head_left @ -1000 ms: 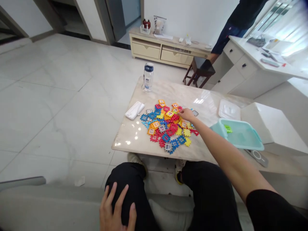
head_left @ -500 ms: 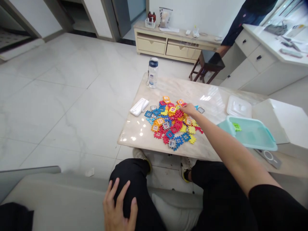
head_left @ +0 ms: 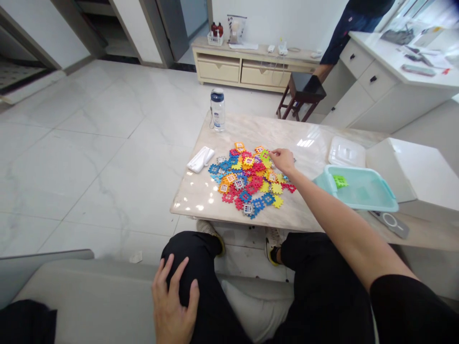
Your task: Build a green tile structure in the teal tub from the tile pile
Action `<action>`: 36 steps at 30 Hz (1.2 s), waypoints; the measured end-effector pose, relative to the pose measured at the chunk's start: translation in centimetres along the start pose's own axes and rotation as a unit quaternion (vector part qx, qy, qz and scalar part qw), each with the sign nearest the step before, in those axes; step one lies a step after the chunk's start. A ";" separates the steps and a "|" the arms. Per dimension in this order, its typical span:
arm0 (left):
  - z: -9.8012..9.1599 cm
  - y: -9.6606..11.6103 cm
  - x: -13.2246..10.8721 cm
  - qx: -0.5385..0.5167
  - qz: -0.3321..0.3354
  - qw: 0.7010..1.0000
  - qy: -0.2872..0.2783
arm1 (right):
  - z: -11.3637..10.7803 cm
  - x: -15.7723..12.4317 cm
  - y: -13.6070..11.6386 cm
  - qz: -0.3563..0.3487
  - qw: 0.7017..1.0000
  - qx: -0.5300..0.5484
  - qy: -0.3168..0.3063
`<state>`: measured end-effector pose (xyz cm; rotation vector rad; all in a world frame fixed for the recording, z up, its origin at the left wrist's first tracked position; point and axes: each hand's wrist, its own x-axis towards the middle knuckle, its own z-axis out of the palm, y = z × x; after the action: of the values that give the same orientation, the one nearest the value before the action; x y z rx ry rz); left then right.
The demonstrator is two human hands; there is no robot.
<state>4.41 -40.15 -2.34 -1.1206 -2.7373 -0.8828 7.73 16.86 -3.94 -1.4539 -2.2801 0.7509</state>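
— Green plastic now shows at the fingertips of the right hand (head_left: 284,160): a green tile (head_left: 265,155) pinched at the far edge of the tile pile (head_left: 251,181). A second ago that hand lay lower on the heap with no tile showing in its fingers.

— So the grasp has closed on it?

— It looks so; thumb and forefinger meet on the tile, which sits slightly above the pile's far side, though part of it may still rest on the others. I'd judge one piece has been singled out.

— And the other hand?

— The left hand (head_left: 174,306) lies flat and slack on the knee, on the near side of the pile, holding nothing, just as before.

— What's around?

— To the pile's right stands a teal bin (head_left: 373,203) with one green piece (head_left: 339,181) inside. A water bottle (head_left: 217,109) stands beyond the pile, a white packet (head_left: 201,159) to its left, all on the marble table (head_left: 201,200).
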 end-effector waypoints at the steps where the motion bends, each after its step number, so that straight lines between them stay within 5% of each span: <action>1: 0.0 0.0 0.1 0.000 0.001 1.000 0.001 | -0.7 -0.4 -0.1 0.000 1.000 0.019 0.007; 4: 0.0 0.2 0.1 0.002 0.006 1.000 0.012 | -3.0 -2.6 -0.7 0.016 0.989 0.145 -0.022; 9: 0.0 0.5 -0.4 0.004 0.012 1.000 0.023 | -7.5 -8.7 -1.7 -0.056 0.922 0.373 -0.091; 17: -0.3 1.0 -0.9 0.014 0.025 0.999 0.025 | -11.6 -15.7 0.7 -0.130 0.899 0.412 -0.073; 22: -0.2 1.1 -0.3 0.017 0.025 0.999 0.033 | -16.4 -15.0 6.4 -0.107 0.918 0.381 0.024; 28: 0.2 1.2 0.6 0.025 0.022 0.999 0.029 | -23.8 -13.1 17.1 0.053 0.910 0.379 0.159; 32: 0.2 1.6 1.0 0.035 0.020 0.999 0.027 | -24.9 -12.3 22.1 0.107 0.923 0.323 0.178; 36: 0.3 2.2 1.4 0.043 0.011 0.999 0.023 | -23.9 -11.4 24.1 0.110 0.939 0.281 0.165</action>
<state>4.83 -37.87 -1.13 -1.0982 -2.6927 -0.7709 42.95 20.69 1.05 -1.4262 -1.5006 1.0291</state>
